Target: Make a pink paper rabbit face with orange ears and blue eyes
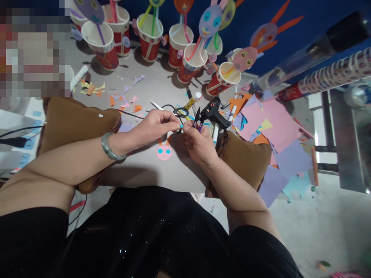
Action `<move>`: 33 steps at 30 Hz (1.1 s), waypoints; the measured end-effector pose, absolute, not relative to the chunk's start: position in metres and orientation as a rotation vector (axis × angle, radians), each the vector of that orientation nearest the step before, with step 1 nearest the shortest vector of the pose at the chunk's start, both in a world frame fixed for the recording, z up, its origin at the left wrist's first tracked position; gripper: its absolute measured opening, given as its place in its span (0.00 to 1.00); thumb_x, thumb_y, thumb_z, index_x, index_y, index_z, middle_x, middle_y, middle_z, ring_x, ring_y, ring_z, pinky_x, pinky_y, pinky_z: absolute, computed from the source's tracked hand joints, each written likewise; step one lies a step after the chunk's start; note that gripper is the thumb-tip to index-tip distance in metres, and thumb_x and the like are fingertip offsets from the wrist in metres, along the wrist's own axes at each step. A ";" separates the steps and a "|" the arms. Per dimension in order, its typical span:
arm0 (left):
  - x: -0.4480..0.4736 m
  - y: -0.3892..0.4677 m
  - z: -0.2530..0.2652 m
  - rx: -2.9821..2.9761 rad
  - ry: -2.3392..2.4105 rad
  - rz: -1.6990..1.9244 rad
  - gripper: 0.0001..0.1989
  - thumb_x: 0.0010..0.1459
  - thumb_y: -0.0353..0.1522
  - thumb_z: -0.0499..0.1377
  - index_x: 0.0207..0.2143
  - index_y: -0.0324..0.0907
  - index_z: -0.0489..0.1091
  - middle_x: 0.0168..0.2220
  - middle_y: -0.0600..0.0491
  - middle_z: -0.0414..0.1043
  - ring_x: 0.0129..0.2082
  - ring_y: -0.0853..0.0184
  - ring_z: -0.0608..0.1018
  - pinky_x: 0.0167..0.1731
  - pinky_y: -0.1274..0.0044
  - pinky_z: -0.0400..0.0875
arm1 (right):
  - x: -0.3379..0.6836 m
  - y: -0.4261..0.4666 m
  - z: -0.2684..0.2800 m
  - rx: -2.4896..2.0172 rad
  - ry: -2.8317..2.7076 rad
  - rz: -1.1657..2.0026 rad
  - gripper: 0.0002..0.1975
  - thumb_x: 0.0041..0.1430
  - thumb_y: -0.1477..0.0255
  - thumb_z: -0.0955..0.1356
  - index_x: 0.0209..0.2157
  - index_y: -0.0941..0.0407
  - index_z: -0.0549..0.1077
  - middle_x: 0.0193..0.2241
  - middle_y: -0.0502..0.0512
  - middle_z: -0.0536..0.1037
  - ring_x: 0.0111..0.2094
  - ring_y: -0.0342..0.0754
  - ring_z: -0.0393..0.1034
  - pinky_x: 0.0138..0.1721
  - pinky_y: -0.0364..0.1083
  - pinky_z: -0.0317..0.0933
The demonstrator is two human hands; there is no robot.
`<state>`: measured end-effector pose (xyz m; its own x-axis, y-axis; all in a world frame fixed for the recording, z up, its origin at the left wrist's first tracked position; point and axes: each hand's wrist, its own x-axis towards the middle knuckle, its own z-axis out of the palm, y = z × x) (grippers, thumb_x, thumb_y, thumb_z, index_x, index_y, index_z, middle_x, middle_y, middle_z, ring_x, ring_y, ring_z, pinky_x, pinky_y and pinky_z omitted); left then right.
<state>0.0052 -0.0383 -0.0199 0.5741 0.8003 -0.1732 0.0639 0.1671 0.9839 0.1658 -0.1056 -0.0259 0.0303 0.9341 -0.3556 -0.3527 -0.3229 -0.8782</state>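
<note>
My left hand (158, 124) pinches a tiny blue paper piece (181, 126) at its fingertips, a grey-green bangle on its wrist. My right hand (199, 142) meets it fingertip to fingertip and holds small purple-handled snips (198, 117), blades pointing up. Just below the hands lies a pink paper bunny face (164, 152) with two blue eyes and orange ears on the grey table (150, 83). Both forearms rest on brown cushions (72, 123).
A black glue gun (216, 111), black scissors (180, 112) and glue sticks lie just beyond the hands. Several red paper cups (150, 36) with straw bunny figures stand at the back. Coloured paper sheets (269, 123) pile up at right. Paper scraps litter the left.
</note>
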 end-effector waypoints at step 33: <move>0.005 -0.036 -0.025 1.318 0.890 0.640 0.08 0.53 0.36 0.66 0.26 0.40 0.76 0.27 0.55 0.76 0.29 0.72 0.72 0.34 0.76 0.67 | 0.168 -0.104 -0.026 -1.155 -0.652 1.597 0.22 0.49 0.57 0.79 0.30 0.53 0.66 0.15 0.35 0.49 0.16 0.34 0.37 0.18 0.39 0.36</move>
<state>0.0046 -0.0365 -0.0246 0.5327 0.8256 -0.1861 0.0870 0.1653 0.9824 0.1683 -0.1040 -0.0262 -0.0249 0.9324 -0.3606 -0.4139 -0.3379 -0.8453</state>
